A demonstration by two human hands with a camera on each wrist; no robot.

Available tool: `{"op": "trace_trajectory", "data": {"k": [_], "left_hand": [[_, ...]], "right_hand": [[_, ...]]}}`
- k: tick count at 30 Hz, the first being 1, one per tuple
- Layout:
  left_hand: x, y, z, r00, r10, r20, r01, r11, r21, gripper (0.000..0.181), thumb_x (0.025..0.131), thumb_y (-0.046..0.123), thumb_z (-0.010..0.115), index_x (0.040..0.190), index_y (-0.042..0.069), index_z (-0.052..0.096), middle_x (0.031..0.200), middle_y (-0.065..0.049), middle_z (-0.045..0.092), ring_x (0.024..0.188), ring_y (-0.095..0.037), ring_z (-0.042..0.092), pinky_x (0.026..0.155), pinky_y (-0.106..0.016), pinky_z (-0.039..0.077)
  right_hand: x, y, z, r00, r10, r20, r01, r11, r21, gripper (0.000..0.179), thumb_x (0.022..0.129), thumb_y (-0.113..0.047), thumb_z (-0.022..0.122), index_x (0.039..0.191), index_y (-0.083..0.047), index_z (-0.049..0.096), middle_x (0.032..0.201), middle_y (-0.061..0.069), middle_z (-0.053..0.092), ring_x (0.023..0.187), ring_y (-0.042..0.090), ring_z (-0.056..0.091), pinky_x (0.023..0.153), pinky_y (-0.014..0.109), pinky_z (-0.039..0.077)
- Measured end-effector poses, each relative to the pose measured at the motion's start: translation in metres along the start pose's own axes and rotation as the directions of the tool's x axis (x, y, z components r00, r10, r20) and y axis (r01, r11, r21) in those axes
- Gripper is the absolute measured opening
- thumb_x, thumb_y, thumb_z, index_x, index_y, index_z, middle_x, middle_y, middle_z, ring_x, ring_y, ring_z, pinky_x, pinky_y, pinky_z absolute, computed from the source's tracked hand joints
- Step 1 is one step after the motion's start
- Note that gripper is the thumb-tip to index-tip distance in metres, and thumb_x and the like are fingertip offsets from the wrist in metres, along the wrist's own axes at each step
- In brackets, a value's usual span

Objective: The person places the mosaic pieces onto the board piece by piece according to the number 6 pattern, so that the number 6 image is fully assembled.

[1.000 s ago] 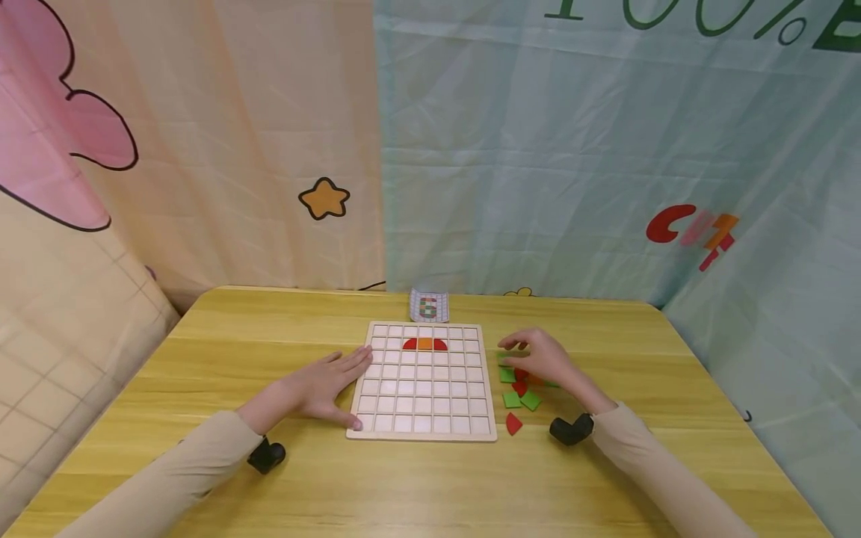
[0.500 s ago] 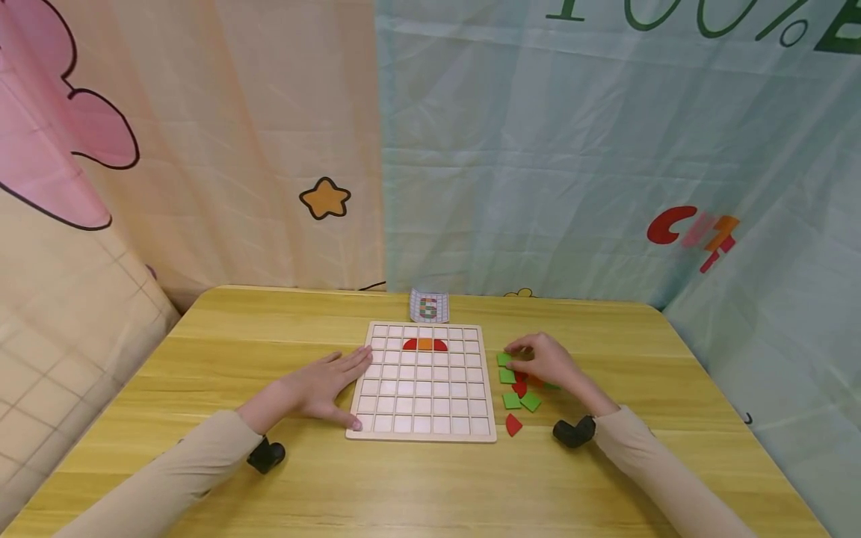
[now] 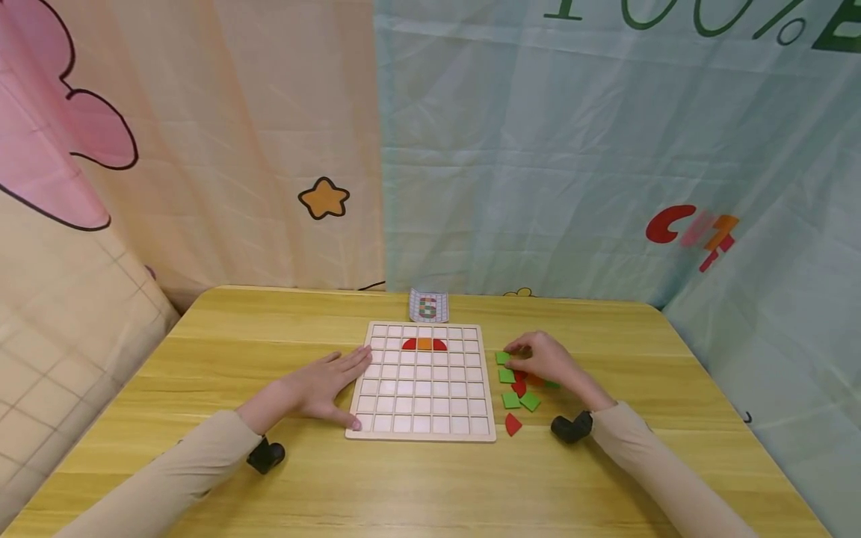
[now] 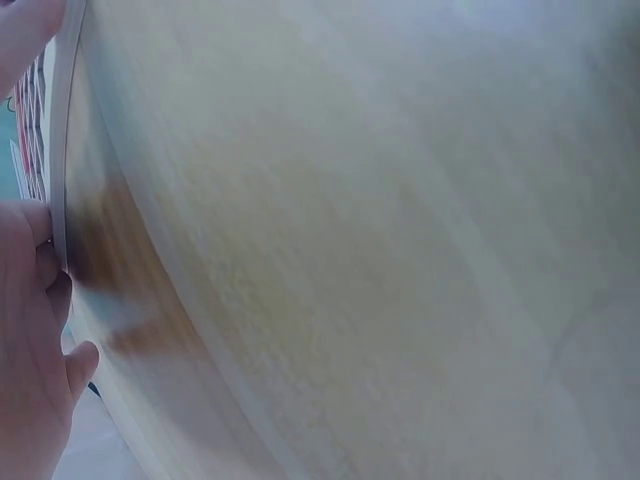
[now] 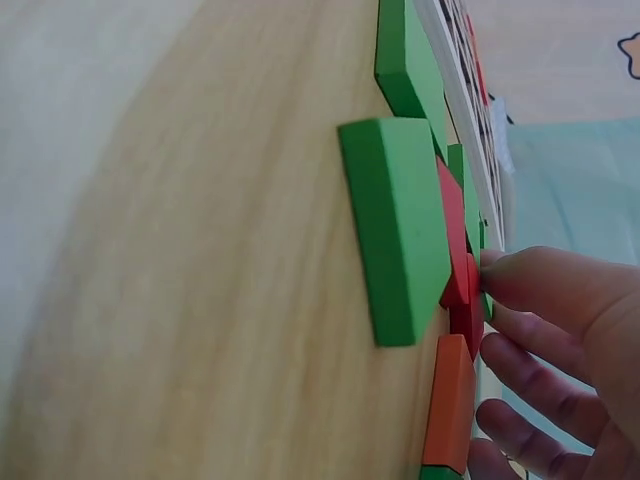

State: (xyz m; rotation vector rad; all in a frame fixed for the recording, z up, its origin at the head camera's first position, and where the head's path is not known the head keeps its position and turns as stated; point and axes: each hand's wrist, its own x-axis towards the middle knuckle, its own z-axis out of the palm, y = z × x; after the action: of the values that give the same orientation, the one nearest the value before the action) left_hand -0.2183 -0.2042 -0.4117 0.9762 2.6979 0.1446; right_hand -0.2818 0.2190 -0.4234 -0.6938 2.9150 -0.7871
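My left hand (image 3: 329, 385) lies with fingers spread on the left edge of a white grid board (image 3: 421, 441) in a pale wooden frame. In the left wrist view, part of that hand (image 4: 30, 330) shows at the board's rim. To the right of the board, my right hand (image 3: 546, 359) pinches the edge of a green square tile (image 3: 501, 358) between thumb and forefinger. Close by lie more green squares (image 3: 511, 401), red quarter-round pieces (image 3: 513, 424) and an orange piece (image 5: 449, 400). Two red pieces flank an orange square (image 3: 424, 344) in the board's second row.
A small card (image 3: 428, 307) with a printed coloured pattern stands behind the board. Everything rests on a wood-grain table (image 3: 417, 493). Printed fabric curtains (image 3: 572, 164) hang behind and beside it.
My right hand's thumb and forefinger came down and closed at the far green tile, which they hovered over a second ago. The left hand stays in place.
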Motion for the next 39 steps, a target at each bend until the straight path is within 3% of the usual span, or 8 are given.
{"op": "trace_trajectory", "data": {"k": [7,14,23,39], "left_hand": [[0.0,-0.002,0.001,1.0,0.0,0.002,0.0,1.0,0.011,0.113,0.077,0.073,0.057,0.153,0.002,0.014,0.162,-0.015,0.008,0.149,-0.029,0.017,0.119,-0.054,0.018],[0.001,-0.001,0.0,1.0,0.012,-0.005,-0.012,1.0,0.012,0.113,0.078,0.073,0.058,0.153,0.0,0.015,0.162,-0.017,0.009,0.149,-0.031,0.017,0.119,-0.054,0.018],[0.002,-0.002,0.002,1.0,-0.001,0.002,0.001,1.0,0.011,0.113,0.077,0.074,0.057,0.154,0.003,0.015,0.162,-0.014,0.008,0.149,-0.028,0.016,0.12,-0.052,0.017],[0.0,-0.001,-0.002,1.0,0.0,0.004,0.0,1.0,-0.007,0.112,0.078,0.072,0.058,0.153,0.0,0.015,0.162,-0.016,0.009,0.149,-0.03,0.017,0.119,-0.054,0.018]], "right_hand": [[0.004,-0.004,0.002,1.0,0.004,-0.014,-0.004,0.999,-0.048,0.026,0.082,-0.029,0.076,0.101,-0.011,0.075,0.096,0.002,0.073,0.086,0.016,0.065,0.078,0.038,0.055],[0.003,-0.009,0.003,0.999,0.04,-0.033,-0.041,0.999,-0.023,0.027,0.081,-0.031,0.077,0.101,-0.013,0.075,0.093,0.0,0.073,0.079,0.011,0.064,0.074,0.035,0.054],[0.002,-0.014,0.006,0.998,0.025,-0.053,-0.026,0.999,-0.024,0.026,0.08,-0.031,0.077,0.099,-0.013,0.076,0.089,-0.001,0.074,0.074,0.008,0.063,0.07,0.031,0.054],[0.008,-0.044,0.01,0.997,0.039,-0.067,-0.038,0.999,0.011,0.025,0.08,-0.031,0.077,0.099,-0.015,0.075,0.089,-0.001,0.072,0.064,0.008,0.053,0.056,0.026,0.044]]}}
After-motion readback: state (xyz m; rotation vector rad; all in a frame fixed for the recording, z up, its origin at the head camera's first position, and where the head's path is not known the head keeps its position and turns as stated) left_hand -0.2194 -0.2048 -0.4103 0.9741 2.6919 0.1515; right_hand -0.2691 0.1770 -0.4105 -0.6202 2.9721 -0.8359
